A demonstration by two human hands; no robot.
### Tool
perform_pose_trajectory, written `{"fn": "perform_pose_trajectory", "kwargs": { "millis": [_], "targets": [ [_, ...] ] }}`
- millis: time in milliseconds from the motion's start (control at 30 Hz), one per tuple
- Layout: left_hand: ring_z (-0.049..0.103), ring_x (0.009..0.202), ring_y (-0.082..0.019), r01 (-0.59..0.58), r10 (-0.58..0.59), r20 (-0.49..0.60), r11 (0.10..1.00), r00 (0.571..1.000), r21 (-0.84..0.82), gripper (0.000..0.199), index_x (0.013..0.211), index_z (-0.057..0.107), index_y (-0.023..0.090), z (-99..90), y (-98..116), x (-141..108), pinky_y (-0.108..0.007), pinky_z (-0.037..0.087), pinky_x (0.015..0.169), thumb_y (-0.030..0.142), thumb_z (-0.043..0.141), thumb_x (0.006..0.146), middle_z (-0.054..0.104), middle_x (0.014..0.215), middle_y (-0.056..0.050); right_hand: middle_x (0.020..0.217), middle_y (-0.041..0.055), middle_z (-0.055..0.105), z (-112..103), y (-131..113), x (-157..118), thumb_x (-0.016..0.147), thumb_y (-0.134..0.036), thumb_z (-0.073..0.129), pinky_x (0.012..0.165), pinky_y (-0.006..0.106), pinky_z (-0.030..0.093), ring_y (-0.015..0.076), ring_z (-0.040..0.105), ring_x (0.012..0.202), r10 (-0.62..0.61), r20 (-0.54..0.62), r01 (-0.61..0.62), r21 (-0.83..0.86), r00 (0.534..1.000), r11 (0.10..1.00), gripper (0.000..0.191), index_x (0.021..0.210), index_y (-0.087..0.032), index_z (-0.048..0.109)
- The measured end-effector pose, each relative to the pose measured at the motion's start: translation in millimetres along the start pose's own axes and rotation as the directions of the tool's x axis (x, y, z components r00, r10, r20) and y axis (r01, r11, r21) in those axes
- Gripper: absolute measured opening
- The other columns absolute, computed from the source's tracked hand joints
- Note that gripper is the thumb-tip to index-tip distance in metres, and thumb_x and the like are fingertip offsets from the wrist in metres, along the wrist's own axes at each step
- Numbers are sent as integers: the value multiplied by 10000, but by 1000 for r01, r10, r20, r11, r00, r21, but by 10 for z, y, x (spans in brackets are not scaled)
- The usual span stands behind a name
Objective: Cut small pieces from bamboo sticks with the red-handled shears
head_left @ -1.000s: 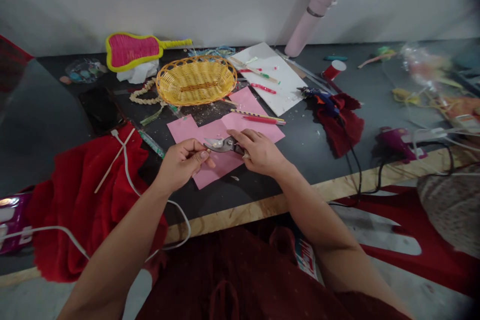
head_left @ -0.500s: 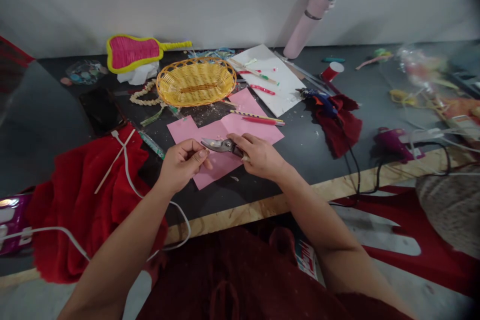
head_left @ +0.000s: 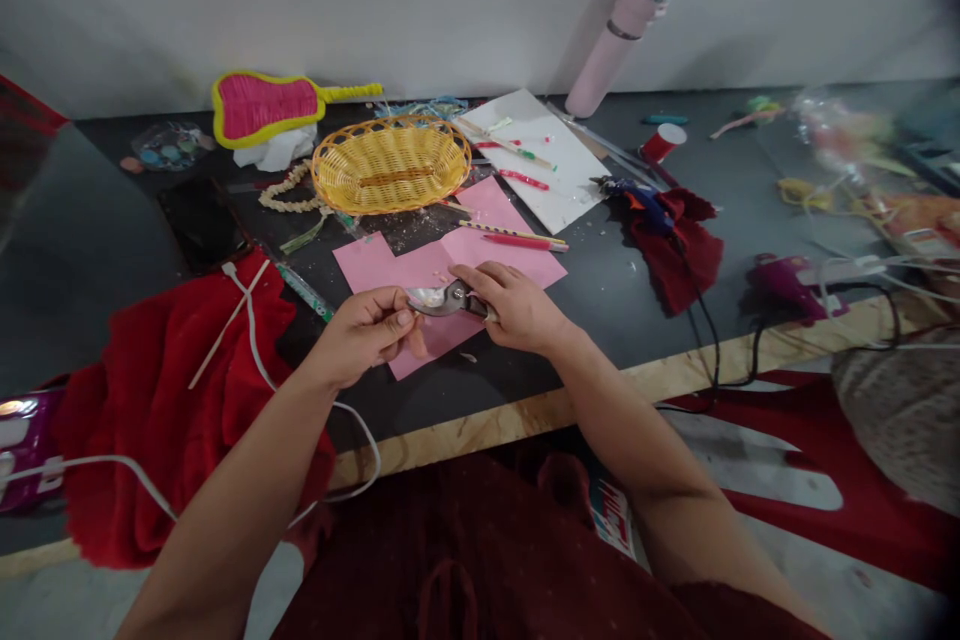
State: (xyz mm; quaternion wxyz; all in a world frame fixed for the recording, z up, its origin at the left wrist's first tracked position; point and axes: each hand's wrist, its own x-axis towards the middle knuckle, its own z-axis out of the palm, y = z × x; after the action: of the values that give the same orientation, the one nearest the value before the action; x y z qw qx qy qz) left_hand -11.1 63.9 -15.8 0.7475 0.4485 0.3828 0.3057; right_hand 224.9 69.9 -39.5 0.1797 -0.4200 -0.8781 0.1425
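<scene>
My right hand is closed around the handles of a pair of pruning shears, whose metal blades point left. At the blade tips, my left hand has its thumb and forefinger pinched together. What lies in that pinch is too small and covered by the fingers to make out. Both hands hover over pink paper, which has small pale bits on it. Across the paper's upper right part lie a striped pencil and a red pencil.
Behind the paper stands a yellow woven basket. White paper with red sticks, a pink bottle and a glue gun on dark red cloth are to the right. Red fabric, a white cord and a phone lie left.
The shears have turned slightly, and their blades now meet the left fingertips more closely. My left hand has shifted a little, with its fingers still pinched.
</scene>
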Motion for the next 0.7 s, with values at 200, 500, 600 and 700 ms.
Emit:
{"fn": "perform_pose_trajectory", "kwargs": {
  "millis": [200,500,600,700],
  "targets": [
    [287,310,-17,-19,18,-57,1000,998,-14,304,719,542,145,-27,-26,14,-159,155,335,409,690,746,639,528,-29,1071,115,544,-4,-82,-10,701,-85,461,834,373,470,228,540,921,78,33,-79,25,996,997,683,1370,-164,341],
    [407,380,-39,-201,228,-204,969,952,145,229,741,574,149,-10,-52,54,-175,319,385,344,691,758,703,676,-51,1068,108,563,12,-129,9,738,-122,478,809,360,469,229,543,909,188,4,-188,-60,982,980,618,1342,-191,363],
    [450,414,-56,-232,296,-264,941,918,248,200,752,565,160,22,-68,34,-186,365,416,309,698,752,717,703,-47,1124,122,547,8,-88,15,747,-124,483,849,394,460,246,534,958,172,-40,-174,-90,984,981,646,1374,-188,341],
    [404,382,-46,-211,276,-240,941,931,264,197,747,558,161,37,-71,9,-184,336,392,322,667,777,723,701,-50,1168,126,525,1,-19,6,716,-97,486,896,404,450,246,523,1005,99,-17,-100,-68,995,993,708,1400,-174,318]
  ]
}}
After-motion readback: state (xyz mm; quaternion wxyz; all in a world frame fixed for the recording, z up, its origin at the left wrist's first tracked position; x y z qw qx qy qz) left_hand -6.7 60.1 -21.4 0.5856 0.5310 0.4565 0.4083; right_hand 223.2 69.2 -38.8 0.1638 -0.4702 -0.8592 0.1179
